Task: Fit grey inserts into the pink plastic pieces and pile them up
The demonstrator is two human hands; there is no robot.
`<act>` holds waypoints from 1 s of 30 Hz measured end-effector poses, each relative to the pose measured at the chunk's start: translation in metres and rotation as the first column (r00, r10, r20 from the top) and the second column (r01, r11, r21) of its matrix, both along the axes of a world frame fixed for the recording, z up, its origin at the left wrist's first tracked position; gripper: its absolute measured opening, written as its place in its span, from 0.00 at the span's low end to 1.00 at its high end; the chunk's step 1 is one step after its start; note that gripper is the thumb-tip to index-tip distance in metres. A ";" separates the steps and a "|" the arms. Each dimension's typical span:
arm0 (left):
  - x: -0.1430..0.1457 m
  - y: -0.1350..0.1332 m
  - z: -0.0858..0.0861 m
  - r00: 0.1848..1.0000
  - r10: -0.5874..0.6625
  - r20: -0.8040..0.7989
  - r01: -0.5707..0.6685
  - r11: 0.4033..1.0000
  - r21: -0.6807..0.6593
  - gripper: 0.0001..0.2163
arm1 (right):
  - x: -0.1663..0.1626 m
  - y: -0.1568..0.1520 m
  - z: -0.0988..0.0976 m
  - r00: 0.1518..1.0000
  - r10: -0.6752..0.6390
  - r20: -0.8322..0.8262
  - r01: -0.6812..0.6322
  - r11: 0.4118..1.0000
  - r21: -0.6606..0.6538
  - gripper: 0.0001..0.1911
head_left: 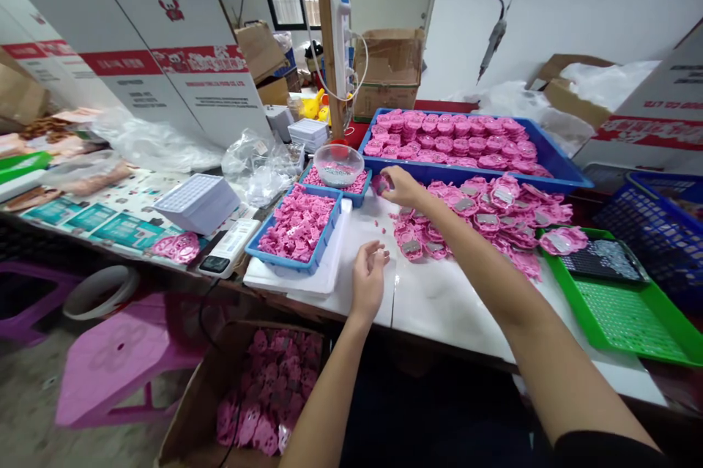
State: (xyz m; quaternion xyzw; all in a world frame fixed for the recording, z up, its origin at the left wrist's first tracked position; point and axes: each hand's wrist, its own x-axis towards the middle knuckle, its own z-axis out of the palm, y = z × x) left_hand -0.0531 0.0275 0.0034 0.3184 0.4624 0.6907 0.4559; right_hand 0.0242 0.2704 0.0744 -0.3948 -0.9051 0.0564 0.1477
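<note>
My right hand [405, 188] reaches to the back of the white table, beside the small blue trays. Its fingers are closed on a pink plastic part [378, 184], blurred and partly covered. Nearer to me, my left hand [369, 276] hovers over the tabletop with thumb and fingers pinched together; whatever they hold is too small to make out. Left of it stands a blue tray of small pink parts [299, 226]. Behind that, a clear bowl [338, 166] of tiny metal pieces rests on another tray of pink bits. Pink casings with grey plates [486, 215] are heaped to the right.
A large blue tray [477, 173] holds rows of stacked pink pieces. At right lies a green tray [631, 314] with a black holder [604, 259]. An electric screwdriver [493, 47] hangs above. Below the table, a cardboard box [190, 409] of pink parts stands beside a pink stool [121, 354].
</note>
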 end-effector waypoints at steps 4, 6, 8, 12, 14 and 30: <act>0.002 0.001 0.001 0.992 0.008 0.123 -0.009 1.000 0.003 0.19 | 0.026 -0.020 -0.001 0.999 0.018 0.049 -0.018 1.000 0.001 0.20; 0.002 0.001 0.001 0.993 0.003 0.121 -0.003 1.000 0.004 0.19 | 0.027 -0.022 -0.004 0.997 -0.038 0.074 0.038 0.999 -0.001 0.18; 0.003 0.000 0.000 0.994 0.000 0.111 -0.001 1.000 0.007 0.20 | 0.018 -0.019 -0.007 0.987 -0.131 0.095 0.132 0.991 -0.008 0.18; 0.003 -0.001 -0.001 0.996 0.009 0.084 -0.010 1.000 0.007 0.19 | -0.013 -0.011 -0.007 0.953 -0.270 0.138 0.279 0.959 -0.048 0.25; 0.002 -0.001 -0.001 0.997 0.022 0.068 -0.022 1.000 0.006 0.19 | -0.025 -0.010 -0.004 0.941 -0.302 0.150 0.314 0.947 -0.063 0.24; -0.009 0.002 -0.001 0.969 0.191 0.158 -0.182 0.981 -0.065 0.22 | 0.025 -0.176 0.018 0.940 0.319 -0.119 -0.340 0.899 -0.277 0.21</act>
